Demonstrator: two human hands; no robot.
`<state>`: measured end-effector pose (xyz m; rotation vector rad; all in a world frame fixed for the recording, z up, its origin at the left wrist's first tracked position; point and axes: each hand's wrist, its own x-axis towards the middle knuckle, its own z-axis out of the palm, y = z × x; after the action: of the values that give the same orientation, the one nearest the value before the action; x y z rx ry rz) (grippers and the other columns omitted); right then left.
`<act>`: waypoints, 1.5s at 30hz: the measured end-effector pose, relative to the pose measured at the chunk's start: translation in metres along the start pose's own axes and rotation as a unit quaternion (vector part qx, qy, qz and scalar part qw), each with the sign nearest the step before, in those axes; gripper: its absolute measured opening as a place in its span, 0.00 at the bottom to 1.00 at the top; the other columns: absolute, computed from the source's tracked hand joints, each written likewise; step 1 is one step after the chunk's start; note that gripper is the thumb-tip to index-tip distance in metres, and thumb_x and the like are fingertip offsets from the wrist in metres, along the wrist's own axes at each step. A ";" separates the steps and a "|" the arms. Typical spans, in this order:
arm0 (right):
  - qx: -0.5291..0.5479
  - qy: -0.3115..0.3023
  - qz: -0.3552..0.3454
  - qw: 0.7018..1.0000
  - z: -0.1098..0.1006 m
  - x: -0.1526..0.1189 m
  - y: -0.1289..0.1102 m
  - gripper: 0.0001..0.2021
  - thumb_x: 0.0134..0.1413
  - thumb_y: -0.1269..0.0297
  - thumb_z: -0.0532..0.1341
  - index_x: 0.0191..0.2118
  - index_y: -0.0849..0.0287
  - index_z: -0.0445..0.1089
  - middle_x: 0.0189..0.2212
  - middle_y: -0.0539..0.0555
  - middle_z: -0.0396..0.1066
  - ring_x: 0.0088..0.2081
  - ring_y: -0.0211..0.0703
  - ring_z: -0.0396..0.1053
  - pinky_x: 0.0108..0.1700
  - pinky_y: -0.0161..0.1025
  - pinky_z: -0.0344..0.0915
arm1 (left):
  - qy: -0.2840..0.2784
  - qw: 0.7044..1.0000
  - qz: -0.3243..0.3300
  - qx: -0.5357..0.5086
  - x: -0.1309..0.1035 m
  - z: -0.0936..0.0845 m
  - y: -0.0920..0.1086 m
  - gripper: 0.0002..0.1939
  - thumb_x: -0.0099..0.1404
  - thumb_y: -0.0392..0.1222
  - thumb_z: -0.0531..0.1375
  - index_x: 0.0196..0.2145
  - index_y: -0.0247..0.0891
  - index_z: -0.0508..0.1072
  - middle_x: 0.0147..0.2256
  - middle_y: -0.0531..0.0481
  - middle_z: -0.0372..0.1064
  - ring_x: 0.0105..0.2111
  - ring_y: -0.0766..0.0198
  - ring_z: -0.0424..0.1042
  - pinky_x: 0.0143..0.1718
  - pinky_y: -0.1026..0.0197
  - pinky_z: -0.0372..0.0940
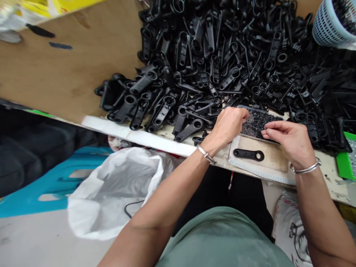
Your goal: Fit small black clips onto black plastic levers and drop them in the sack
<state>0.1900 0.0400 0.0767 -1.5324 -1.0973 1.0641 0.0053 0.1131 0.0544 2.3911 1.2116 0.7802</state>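
Observation:
My left hand [230, 124] is at the left end of a shallow clear tray [251, 138] of tiny dark pieces [254, 122], its fingers pinched together over them. What its fingertips hold, if anything, is too small to make out. Over the tray's right side, my right hand [292, 139] has thumb and forefinger pressed together among the black bits. Any piece between them is hidden. In front of the tray, a single black plastic lever-shaped part [249, 154] lies flat on a pale work board [274, 157], with a ring-shaped hole at its right end.
A large heap of black plastic parts [194, 70] covers the table behind the tray. A light blue basket [330, 26] stands at the back right, a green tray [343, 163] at the right edge. An open white sack [111, 193] sits below the table's front edge, near a blue stool [55, 181].

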 end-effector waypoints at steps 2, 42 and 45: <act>0.012 0.004 0.007 1.000 0.005 0.001 0.001 0.11 0.40 0.62 0.73 0.31 0.59 0.77 0.28 0.53 0.77 0.30 0.40 0.76 0.39 0.40 0.77 | -0.002 0.999 -0.028 -0.020 0.000 -0.004 0.003 0.11 0.64 0.30 0.56 0.36 0.39 0.78 0.33 0.50 0.78 0.35 0.61 0.75 0.42 0.57 0.67; -0.302 0.125 -0.475 0.817 0.054 0.011 0.013 0.09 0.54 0.77 0.57 0.31 0.57 0.71 0.29 0.51 0.75 0.30 0.39 0.73 0.35 0.36 0.72 | 0.058 0.794 -0.215 -0.566 -0.005 -0.003 0.017 0.10 0.54 0.18 0.59 0.28 0.30 0.70 0.23 0.56 0.67 0.24 0.75 0.66 0.29 0.70 0.62; -0.327 0.110 -0.523 0.780 0.051 0.012 0.013 0.10 0.55 0.78 0.55 0.32 0.57 0.70 0.31 0.53 0.76 0.34 0.40 0.75 0.38 0.36 0.73 | 0.030 0.775 -0.245 -0.582 -0.006 -0.008 0.021 0.11 0.56 0.17 0.57 0.28 0.30 0.69 0.22 0.56 0.65 0.21 0.75 0.63 0.25 0.70 0.59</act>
<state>0.1459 0.0599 0.0529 -1.1306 -1.9039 -0.3041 0.0109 0.0966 0.0698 0.9858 0.8591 0.9974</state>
